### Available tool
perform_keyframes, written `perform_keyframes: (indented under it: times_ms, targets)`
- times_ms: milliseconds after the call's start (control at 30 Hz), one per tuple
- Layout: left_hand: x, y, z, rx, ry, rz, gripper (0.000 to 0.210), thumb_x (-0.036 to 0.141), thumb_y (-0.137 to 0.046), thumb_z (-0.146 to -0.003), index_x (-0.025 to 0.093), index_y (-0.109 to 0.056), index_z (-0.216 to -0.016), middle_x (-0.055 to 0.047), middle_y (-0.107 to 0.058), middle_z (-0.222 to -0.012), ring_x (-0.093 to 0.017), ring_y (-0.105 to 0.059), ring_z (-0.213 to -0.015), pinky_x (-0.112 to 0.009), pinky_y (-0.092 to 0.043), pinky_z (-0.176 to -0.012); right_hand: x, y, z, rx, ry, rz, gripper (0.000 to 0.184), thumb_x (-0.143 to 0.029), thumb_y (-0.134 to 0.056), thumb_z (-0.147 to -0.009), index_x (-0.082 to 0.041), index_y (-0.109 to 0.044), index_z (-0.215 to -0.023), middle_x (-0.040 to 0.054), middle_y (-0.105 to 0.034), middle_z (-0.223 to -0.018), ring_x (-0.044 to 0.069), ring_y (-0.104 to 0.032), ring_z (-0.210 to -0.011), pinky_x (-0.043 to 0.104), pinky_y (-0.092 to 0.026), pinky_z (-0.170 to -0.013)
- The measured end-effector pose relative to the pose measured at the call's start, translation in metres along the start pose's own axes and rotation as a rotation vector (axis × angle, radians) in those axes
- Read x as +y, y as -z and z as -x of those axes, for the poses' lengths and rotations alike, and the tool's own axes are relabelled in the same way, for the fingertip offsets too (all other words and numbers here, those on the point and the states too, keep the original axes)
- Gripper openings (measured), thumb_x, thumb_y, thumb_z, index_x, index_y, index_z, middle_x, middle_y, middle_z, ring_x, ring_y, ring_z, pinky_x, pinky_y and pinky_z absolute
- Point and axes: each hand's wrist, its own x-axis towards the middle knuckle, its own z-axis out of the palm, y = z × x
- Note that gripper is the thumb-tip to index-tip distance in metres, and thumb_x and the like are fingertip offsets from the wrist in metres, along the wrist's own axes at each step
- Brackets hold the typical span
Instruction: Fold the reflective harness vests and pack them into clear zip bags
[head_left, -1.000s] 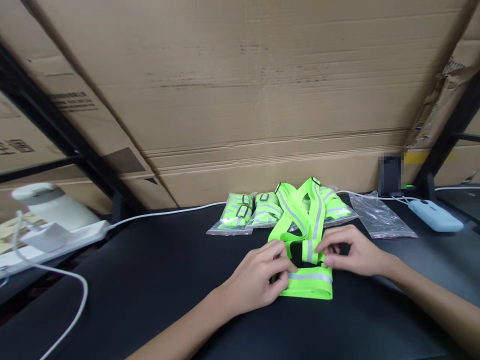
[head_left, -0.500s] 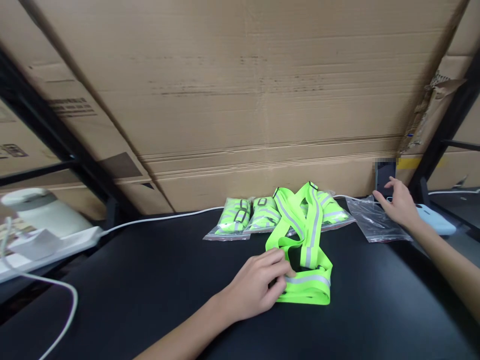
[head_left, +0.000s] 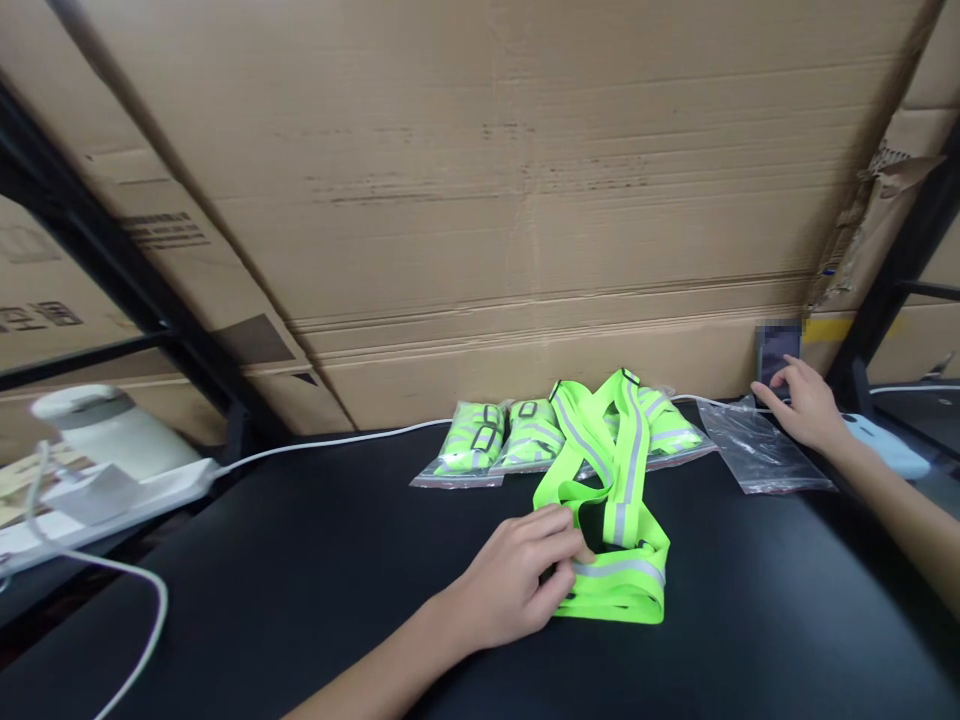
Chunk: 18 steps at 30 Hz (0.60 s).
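Observation:
A neon-green reflective vest [head_left: 626,520] made of straps with silver stripes lies partly folded on the black table. My left hand [head_left: 525,575] is closed on the left end of its lower band, the thumb and curled fingers pressing the strap. At the back right, a dark phone [head_left: 776,352] leans upright against the cardboard. My right hand [head_left: 806,405] reaches in front of it with fingers apart and nothing in them; a fingertip overlaps the phone's screen, and I cannot tell if it touches. Just left of that hand lies a clear plastic bag [head_left: 757,450], flat on the table.
Behind the vest, several bagged green vests [head_left: 471,440] line the cardboard wall [head_left: 525,200]. A light-blue object [head_left: 889,447] sits under my right wrist. At the left are a white power strip [head_left: 176,485], a white bottle [head_left: 124,430] and a looping white cable [head_left: 157,610].
The view has shifted slightly, so everything appears a little lower and further right. My left hand stays on the vest and my right hand stays by the phone.

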Motion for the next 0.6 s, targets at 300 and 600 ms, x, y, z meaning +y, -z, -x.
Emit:
perform_keyframes:
  times_ms: [300, 600]
  targets:
    - [0.003, 0.008, -0.001, -0.057, -0.027, 0.048, 0.029, 0.007, -0.041, -0.086, 0.018, -0.066, -0.096, -0.003, -0.056, -0.079, -0.018, -0.053, -0.073, -0.029, -0.04, -0.065, -0.182, 0.055, 0.03, -0.129, 0.417, -0.475, 0.008, -0.025, -0.055, -0.096, -0.022, -0.059, -0.09, 0.0089, -0.064, -0.094, 0.022, -0.062, -0.09, 0.036, -0.049, -0.081]
    - [0.002, 0.016, 0.001, -0.105, -0.003, 0.144, 0.017, 0.02, -0.06, -0.08, 0.016, -0.065, -0.096, -0.005, -0.058, -0.087, -0.018, -0.056, -0.075, -0.03, -0.046, -0.067, -0.261, 0.064, 0.091, -0.45, 0.791, -0.62, 0.031, -0.046, -0.066, -0.09, -0.017, -0.07, -0.102, 0.0057, -0.066, -0.09, 0.017, -0.062, -0.075, 0.028, -0.046, -0.063]
